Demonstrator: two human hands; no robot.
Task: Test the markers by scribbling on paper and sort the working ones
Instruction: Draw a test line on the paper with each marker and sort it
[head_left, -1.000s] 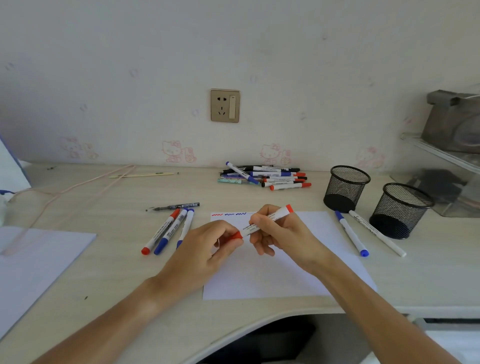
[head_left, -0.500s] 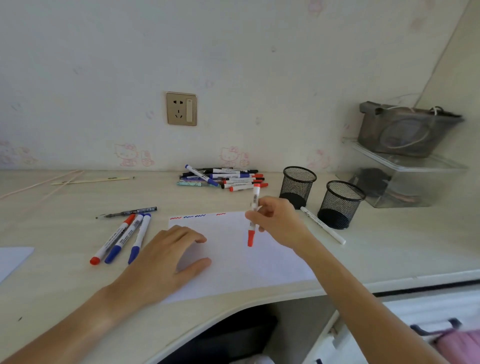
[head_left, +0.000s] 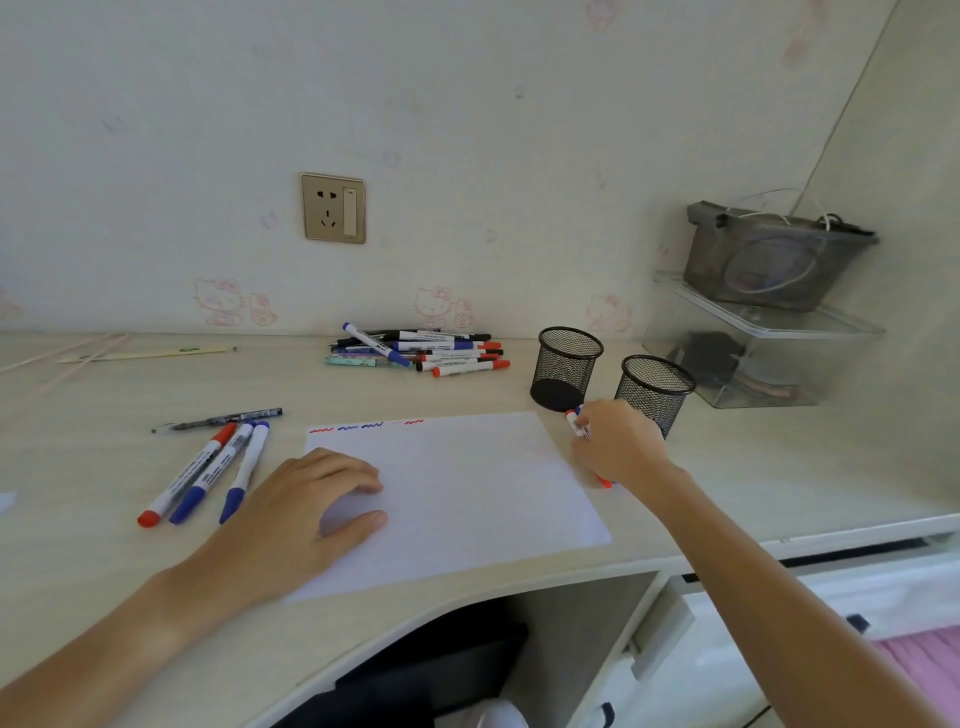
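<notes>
We find the left hand (head_left: 306, 512) resting flat, fingers relaxed, on the near left part of the paper (head_left: 467, 499). The right hand (head_left: 621, 447), well apart from it, lies just past the paper's right edge, fingers curled round a red-capped marker (head_left: 575, 422) at the desk (head_left: 779, 467) surface. Left of the paper lie three sorted markers (head_left: 208, 470) and a black pen (head_left: 223, 418). Scribbles (head_left: 366, 427) in red and blue line the paper's far edge. Two mesh cups (head_left: 566, 366) stand behind the right hand. Farther back sits the marker pile (head_left: 421, 353); its label print is unreadable. A wall socket (head_left: 333, 208) is beyond.
</notes>
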